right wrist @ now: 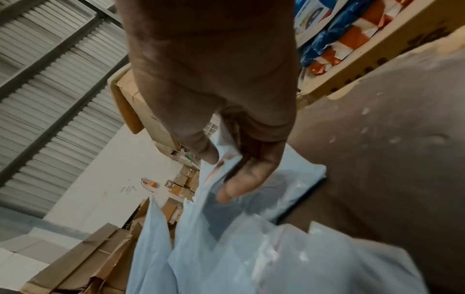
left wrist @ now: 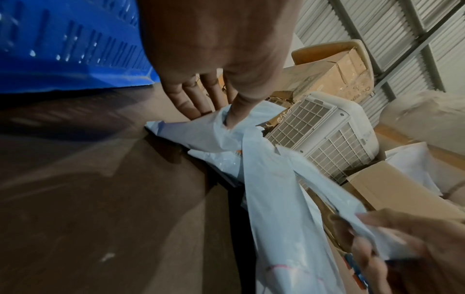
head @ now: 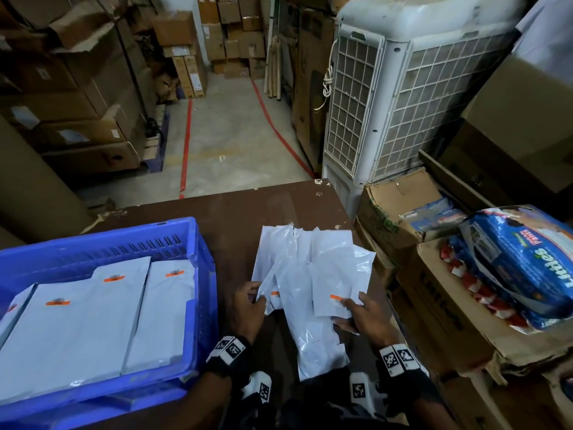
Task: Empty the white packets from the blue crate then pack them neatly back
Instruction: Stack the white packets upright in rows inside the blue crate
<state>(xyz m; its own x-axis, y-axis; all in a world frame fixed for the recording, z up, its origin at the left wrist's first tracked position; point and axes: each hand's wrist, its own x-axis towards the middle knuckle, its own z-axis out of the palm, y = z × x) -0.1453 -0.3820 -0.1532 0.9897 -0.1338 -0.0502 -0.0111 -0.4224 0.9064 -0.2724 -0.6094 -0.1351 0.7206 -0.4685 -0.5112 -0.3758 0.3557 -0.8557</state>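
Two hands: both work a loose pile of white packets [head: 305, 280] lying on the brown table [head: 235, 218], just right of the blue crate [head: 198, 305].
Left hand [head: 248, 308]: at the pile's near-left edge; thumb and fingers pinch a thin fold of one packet, seen in the left wrist view as the thumb [left wrist: 239, 111] pressing into the plastic while the other fingers lie straight behind it.
Right hand [head: 361, 318]: at the pile's near-right edge; thumb on top and fingers beneath the corner of a packet with an orange label [head: 336, 297]; the right wrist view shows the thumb [right wrist: 203, 147] and a finger either side of the sheet.
Packets in crate [head: 90, 318]: several flat white packets lie side by side inside, each with an orange label, filling most of the floor.
Right of table: open cardboard boxes [head: 440, 308], one bearing a blue diaper pack [head: 524, 262].
Beyond table: a white air cooler [head: 400, 97] stands at the far-right corner; a concrete floor with red tape lines [head: 186, 150] runs back between stacked cartons [head: 77, 88].
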